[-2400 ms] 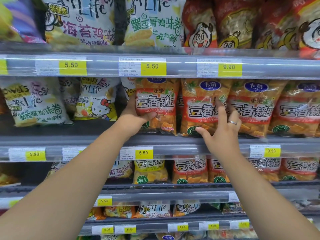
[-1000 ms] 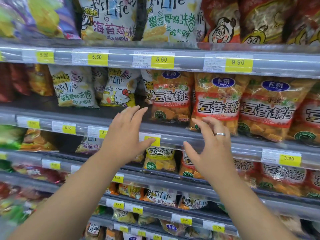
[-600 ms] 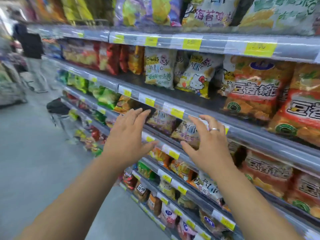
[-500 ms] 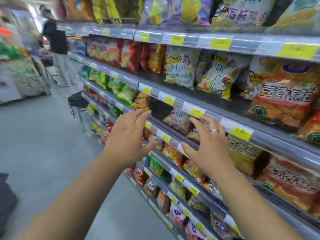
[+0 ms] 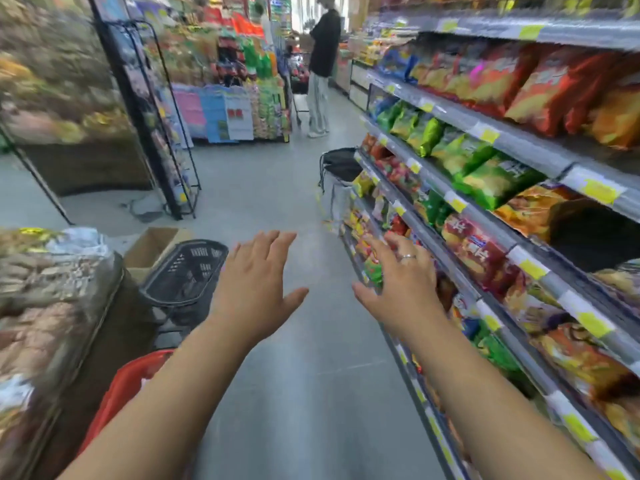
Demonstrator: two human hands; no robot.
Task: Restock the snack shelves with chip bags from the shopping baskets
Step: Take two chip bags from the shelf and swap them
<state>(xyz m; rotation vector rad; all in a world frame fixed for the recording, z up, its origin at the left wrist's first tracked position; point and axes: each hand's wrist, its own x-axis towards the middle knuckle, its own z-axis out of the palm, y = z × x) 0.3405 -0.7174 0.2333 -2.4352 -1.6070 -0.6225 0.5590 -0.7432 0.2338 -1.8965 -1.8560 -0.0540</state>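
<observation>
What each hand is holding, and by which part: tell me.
Nothing. The left hand and the right hand are both empty, fingers spread, beside the snack shelves.

A smooth grey floor point(image 5: 277, 188) stretches below and well beyond the left hand point(image 5: 256, 292) and right hand point(image 5: 401, 289). Far ahead of both, a person point(image 5: 323, 50) in a black top stands beside a colourful end display point(image 5: 225, 112). Left of the left hand and further off, a black wire rack point(image 5: 152, 109) stands upright. Nearer, a cardboard box point(image 5: 152, 245) sits on the floor. The aisle's far end is brightly lit.
</observation>
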